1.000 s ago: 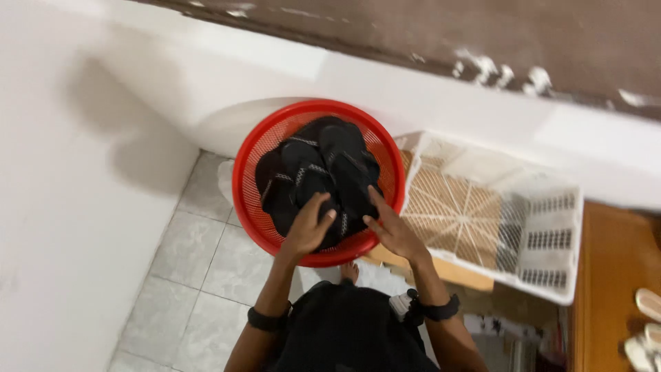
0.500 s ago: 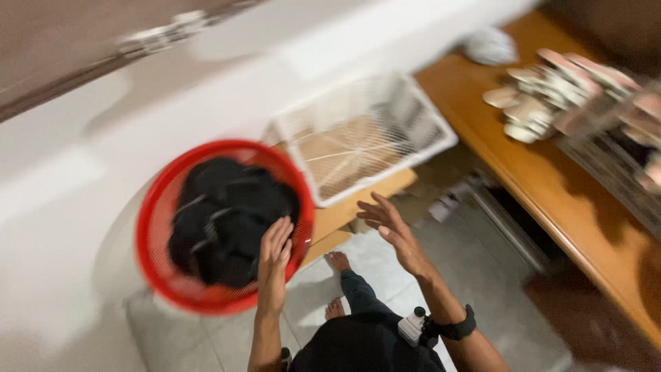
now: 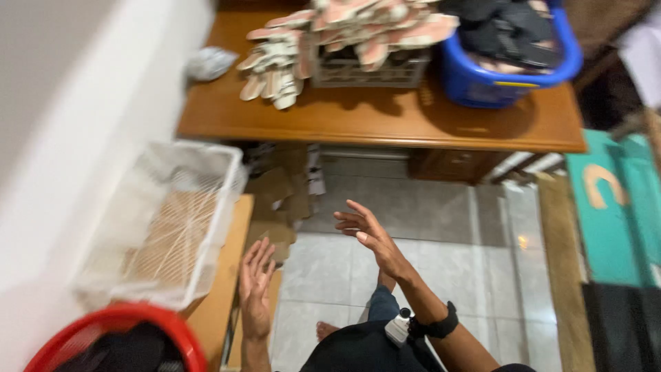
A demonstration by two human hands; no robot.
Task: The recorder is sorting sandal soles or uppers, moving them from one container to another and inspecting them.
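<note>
Left hand (image 3: 256,288) is open and holds nothing, fingers straight. A second ago it lay on the dark pieces in the red basket (image 3: 117,339); now it has left them and the basket sits at the bottom left corner, still full. Beside it is the white crate (image 3: 206,227), with only a mesh inside. Right hand (image 3: 368,233) is also open and empty, lifted over the tiled floor (image 3: 427,207). The view has turned toward the wooden counter (image 3: 372,117), which carries a grey crate of pale insoles (image 3: 351,27) and a blue basket (image 3: 482,79), so the work on the red basket looks finished.
</note>
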